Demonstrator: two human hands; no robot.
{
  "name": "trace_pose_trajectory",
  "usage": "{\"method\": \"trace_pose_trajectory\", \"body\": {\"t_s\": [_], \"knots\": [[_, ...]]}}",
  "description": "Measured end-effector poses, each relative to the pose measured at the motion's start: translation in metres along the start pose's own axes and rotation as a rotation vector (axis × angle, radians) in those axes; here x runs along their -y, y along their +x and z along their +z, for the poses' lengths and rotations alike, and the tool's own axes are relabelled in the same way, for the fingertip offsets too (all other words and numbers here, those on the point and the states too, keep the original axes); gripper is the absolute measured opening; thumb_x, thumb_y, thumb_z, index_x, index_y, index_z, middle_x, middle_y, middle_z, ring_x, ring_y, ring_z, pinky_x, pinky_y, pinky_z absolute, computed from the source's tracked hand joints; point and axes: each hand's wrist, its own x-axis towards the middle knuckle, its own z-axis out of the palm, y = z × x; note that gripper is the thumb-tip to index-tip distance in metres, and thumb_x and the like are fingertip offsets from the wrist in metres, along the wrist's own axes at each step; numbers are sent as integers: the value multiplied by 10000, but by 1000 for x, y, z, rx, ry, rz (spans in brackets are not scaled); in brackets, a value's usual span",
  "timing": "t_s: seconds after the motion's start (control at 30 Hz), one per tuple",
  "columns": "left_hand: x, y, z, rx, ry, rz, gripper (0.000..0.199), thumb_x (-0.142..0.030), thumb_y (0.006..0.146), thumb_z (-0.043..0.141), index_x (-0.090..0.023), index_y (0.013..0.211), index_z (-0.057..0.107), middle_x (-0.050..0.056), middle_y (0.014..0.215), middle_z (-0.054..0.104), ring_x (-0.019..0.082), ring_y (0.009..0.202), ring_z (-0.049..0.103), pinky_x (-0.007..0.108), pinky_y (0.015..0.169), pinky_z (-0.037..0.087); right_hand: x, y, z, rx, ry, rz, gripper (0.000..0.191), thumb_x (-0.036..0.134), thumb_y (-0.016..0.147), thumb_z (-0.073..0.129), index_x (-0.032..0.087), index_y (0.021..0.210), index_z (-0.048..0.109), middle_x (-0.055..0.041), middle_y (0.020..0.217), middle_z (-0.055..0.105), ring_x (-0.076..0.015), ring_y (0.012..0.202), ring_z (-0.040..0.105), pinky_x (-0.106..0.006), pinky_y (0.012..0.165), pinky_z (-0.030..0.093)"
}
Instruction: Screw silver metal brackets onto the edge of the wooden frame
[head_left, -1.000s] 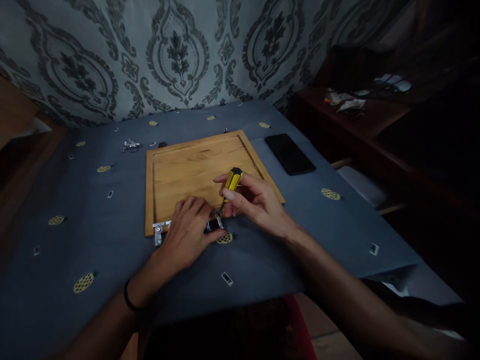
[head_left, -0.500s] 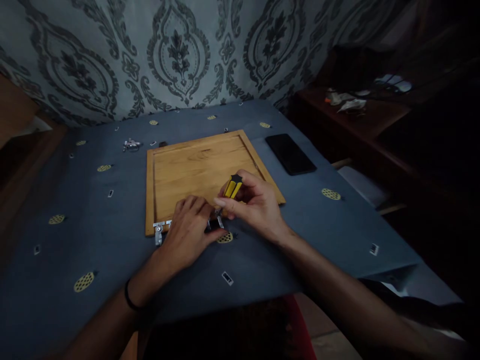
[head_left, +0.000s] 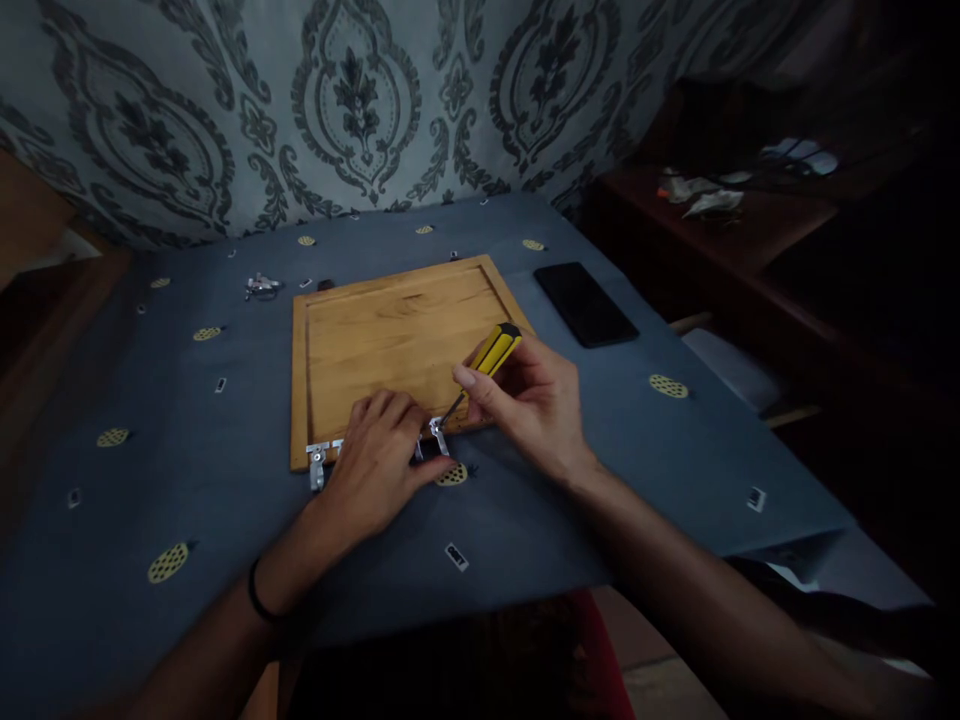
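A framed wooden panel lies flat, with metal hinges along its near edge. One hinge is at the near left corner; another sits farther right. My right hand is closed around a yellow and black screwdriver, tilted so that its tip reaches the right hinge. My left hand rests over the panel's near edge between these hinges, its thumb stretched out below the right one. Fingers of my left hand are partly apart; what lies under the palm is hidden.
A black phone lies right of the panel on the blue patterned tablecloth. Small metal parts sit at the back left. A dark red side table stands at the right.
My right hand has moved slightly right, and the screwdriver now leans over to the right, with its shaft showing. My left hand has stayed in place.
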Motion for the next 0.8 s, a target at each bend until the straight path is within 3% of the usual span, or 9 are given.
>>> {"method": "trace_pose_trajectory", "body": {"t_s": [0.5,0.7,0.8], "knots": [[-1,1,0,14,-10,-11,362,-418,798,806,-159,1002,653,69,1037,647,295,1025,563,438,878,444,-1,0,-1,83,-18,58,338,448,753,828,207,781,593,59,661,569,-78,473,550,-209,421,484],[-1,1,-1,13,-5,-9,357,-427,807,798,-164,993,646,74,1035,654,288,1023,567,442,881,453,2,4,-12,280,28,104,280,417,812,783,203,954,670,28,739,622,-108,565,633,-235,529,546],[-1,1,-1,9,-11,-3,375,-431,802,800,-163,1012,643,77,1045,658,292,1036,563,450,899,452,4,6,-17,329,43,131,289,424,828,765,199,997,700,32,674,618,-106,551,618,-234,536,545]]}}
